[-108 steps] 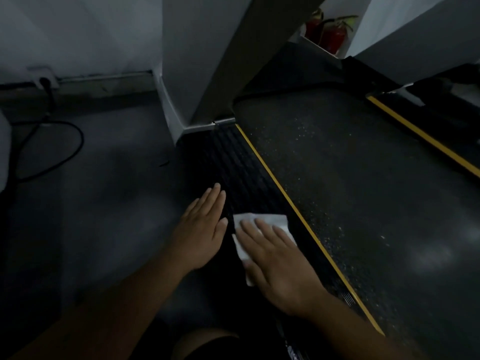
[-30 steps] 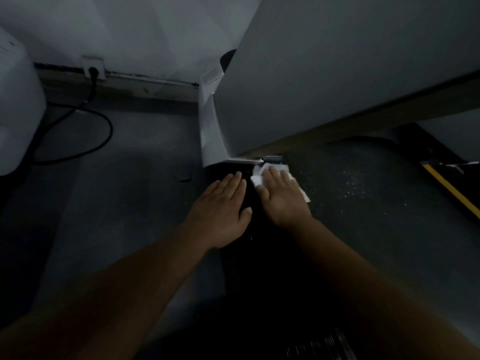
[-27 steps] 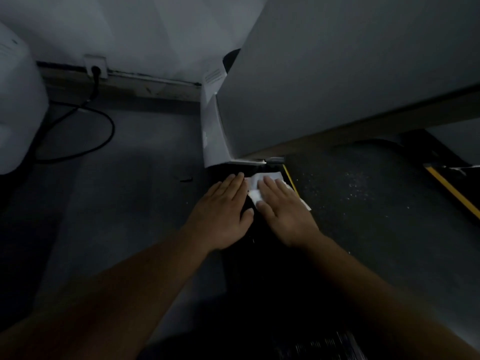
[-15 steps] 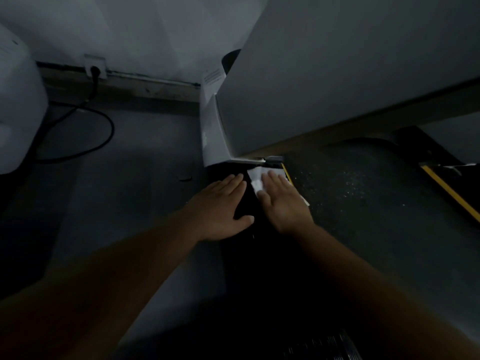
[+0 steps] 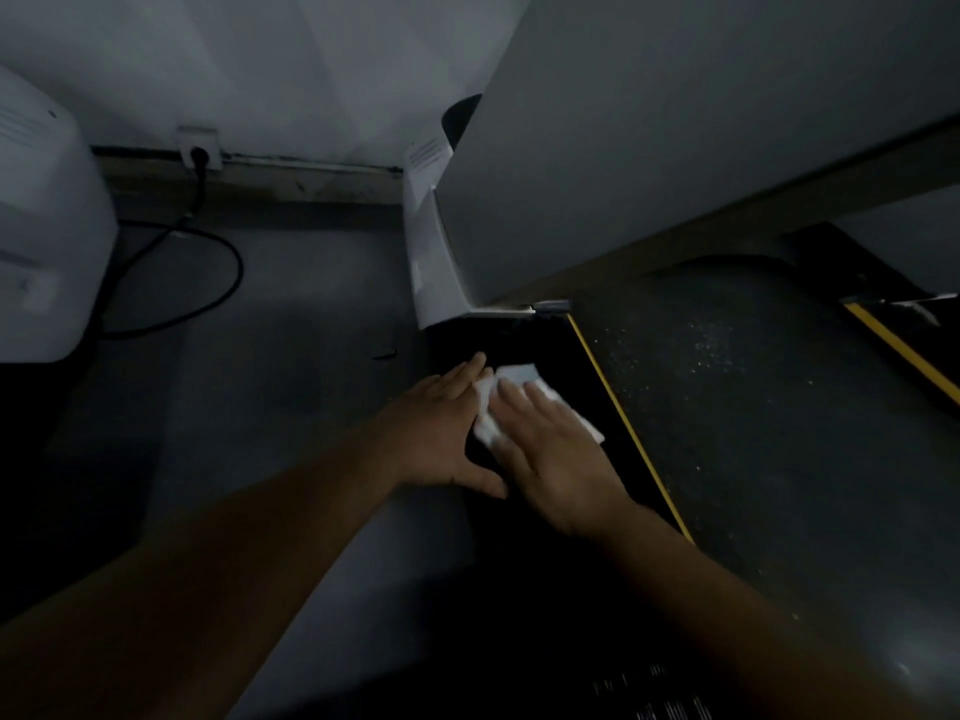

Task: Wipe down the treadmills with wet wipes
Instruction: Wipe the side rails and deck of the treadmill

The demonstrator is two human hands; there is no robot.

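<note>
The right hand (image 5: 563, 459) lies palm down just below the middle of the frame. Its fingers are straight and spread, pressing a white crumpled wet wipe (image 5: 517, 375) flat onto the treadmill's black side rail (image 5: 550, 340). The hand covers most of the wipe, which shows only past the fingertips and at both sides of the hand. The left hand (image 5: 441, 433) rests flat just left of it, fingers straight and together and grasping nothing. Its fingertips are at the wipe's left edge, and motion blur hides whether they touch.

A thin yellow stripe (image 5: 623, 423) runs along the rail's right edge, and beyond it lies the dark speckled running belt (image 5: 753, 407). A large pale grey slanted panel (image 5: 675, 122) fills the upper right and overhangs the rail's far end, meeting a white plastic base cover (image 5: 431, 272).

On the left, a black cable (image 5: 228, 283) loops over the grey floor (image 5: 285, 381) from a white wall socket (image 5: 196, 145). A white rounded machine housing (image 5: 41, 226) stands at the left edge. A second yellow stripe (image 5: 904, 350) crosses the far right.
</note>
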